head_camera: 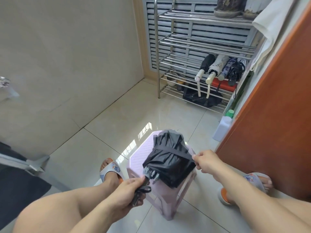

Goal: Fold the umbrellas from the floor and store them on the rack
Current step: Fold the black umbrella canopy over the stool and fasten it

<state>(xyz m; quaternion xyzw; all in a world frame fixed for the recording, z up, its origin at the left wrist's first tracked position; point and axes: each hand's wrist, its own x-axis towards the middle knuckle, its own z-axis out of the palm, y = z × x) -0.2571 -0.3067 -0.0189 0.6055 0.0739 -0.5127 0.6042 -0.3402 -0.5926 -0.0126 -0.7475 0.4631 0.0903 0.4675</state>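
Matt black cloth umbrella, glossy floor tiles

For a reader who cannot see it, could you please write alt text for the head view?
Two hands fold a black umbrella over a lilac plastic stool: left hand grips the handle, right hand pinches its strap. Behind, a steel rack holds four folded umbrellas.

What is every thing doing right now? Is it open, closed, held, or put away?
Black umbrella: folded, over the stool, strap wrapped round it but not yet fastened.
Strap: end pinched by the right hand.
Umbrella handle: gripped by the left hand.
Pink stool: upright on the floor.
Four umbrellas on the rack: folded, lying side by side.
Rack: standing, middle shelf bare.
White bottle: upright, green cap on.
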